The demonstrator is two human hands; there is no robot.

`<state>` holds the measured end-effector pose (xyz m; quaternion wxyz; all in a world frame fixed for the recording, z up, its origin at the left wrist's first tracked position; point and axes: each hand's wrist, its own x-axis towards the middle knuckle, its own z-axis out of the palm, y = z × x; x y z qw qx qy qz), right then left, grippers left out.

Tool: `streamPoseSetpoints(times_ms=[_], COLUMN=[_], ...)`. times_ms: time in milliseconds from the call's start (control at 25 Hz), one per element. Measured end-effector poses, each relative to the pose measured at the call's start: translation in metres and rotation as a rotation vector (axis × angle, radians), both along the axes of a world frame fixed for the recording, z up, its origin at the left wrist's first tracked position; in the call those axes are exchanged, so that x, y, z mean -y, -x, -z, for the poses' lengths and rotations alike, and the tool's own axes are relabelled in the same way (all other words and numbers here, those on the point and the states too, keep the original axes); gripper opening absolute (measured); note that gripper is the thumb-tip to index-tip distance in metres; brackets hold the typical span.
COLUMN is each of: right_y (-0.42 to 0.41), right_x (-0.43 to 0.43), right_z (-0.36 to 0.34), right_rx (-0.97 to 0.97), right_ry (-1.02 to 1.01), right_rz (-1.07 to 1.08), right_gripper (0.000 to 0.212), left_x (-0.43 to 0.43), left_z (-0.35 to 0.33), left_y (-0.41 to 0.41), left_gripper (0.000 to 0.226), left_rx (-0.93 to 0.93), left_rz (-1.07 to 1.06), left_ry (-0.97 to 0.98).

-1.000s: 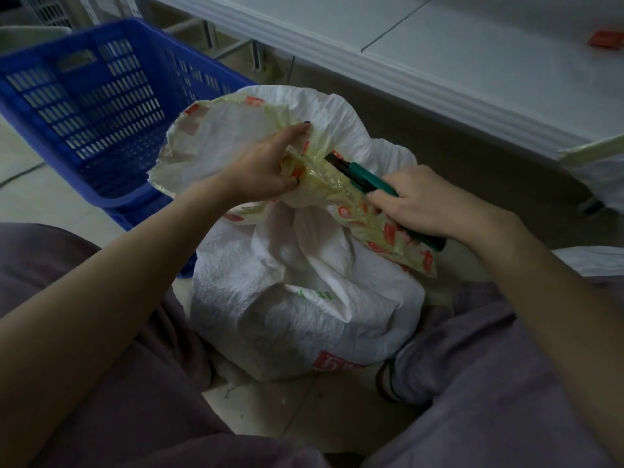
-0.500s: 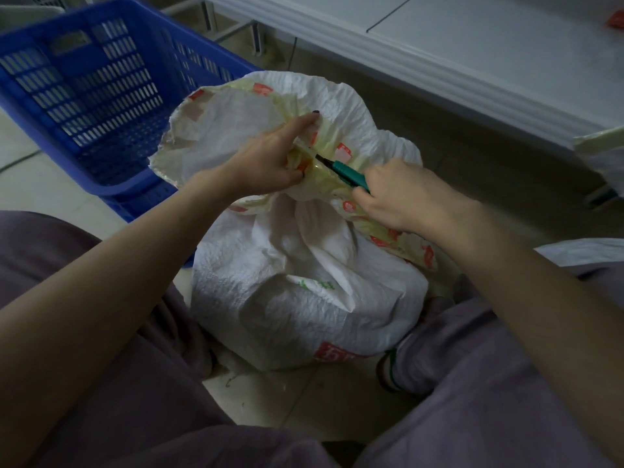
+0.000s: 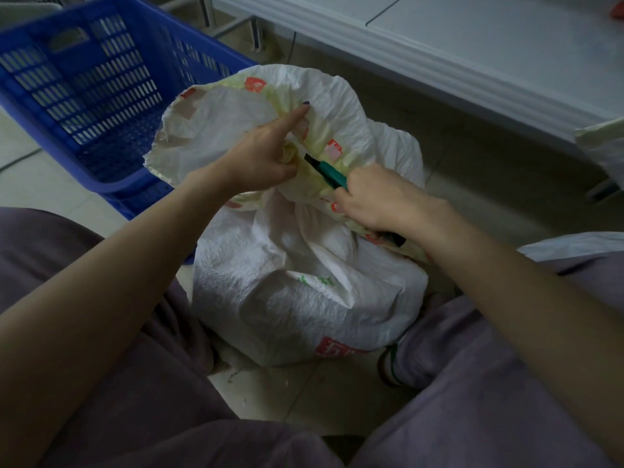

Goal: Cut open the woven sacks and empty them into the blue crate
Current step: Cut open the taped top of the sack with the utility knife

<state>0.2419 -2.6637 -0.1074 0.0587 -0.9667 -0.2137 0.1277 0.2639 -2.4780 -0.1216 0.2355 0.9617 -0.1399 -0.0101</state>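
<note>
Our left grip [image 3: 260, 160] pinches the woven sack [image 3: 304, 298] taut; our right grip [image 3: 381, 201], clutching the teal utility knife [image 3: 329, 172], should slice away from it.

The sack [image 3: 290, 292] is white weave, with a pale yellow band and red-orange squares round its mouth. It has a red block with white characters at 5 o'clock and faint green marks mid-front. The crate [image 3: 111, 190], at 10 o'clock, is bright blue, its walls a grid of slots. The cutter [image 3: 332, 173] is teal with a black tip. The trousers [image 3: 472, 383] are dusty mauve. The floor [image 3: 290, 393] is pale tile. The left hand [image 3: 260, 157] has a dark purple nail.
</note>
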Motion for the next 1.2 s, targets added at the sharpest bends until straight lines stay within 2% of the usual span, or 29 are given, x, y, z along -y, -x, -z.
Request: streamPoseSetpoints(times_ms=[280,440,600,880,1120,1200], right_y=[0.0,-0.001,-0.004,0.002,0.002,0.003], right_x=[0.009,0.0,-0.008,0.0,0.011,0.013], right_z=[-0.005,-0.001,0.004,0.01,-0.004,-0.009], right_rx=[0.066,0.081,0.059,-0.052,0.054,0.092], right_ry=[0.035,0.03,0.014,0.116,0.115,0.104], right_rz=[0.0,0.02,0.052,0.057,0.04,0.037], right_gripper=[0.043,0.029,0.024,0.037,0.032,0.036], left_x=[0.0,0.002,0.004,-0.006,-0.004,-0.003], left_z=[-0.006,-0.007,-0.007,-0.008,-0.01,-0.01], left_y=[0.002,0.005,0.008,0.004,0.002,0.001], left_gripper=[0.077,0.078,0.078,0.078,0.076,0.077], left_rx=[0.023,0.042,0.061,0.078,0.061,0.054], left_rz=[0.015,0.023,0.041,-0.035,-0.033,-0.033], left_ry=[0.004,0.006,-0.016,-0.039,0.006,0.013])
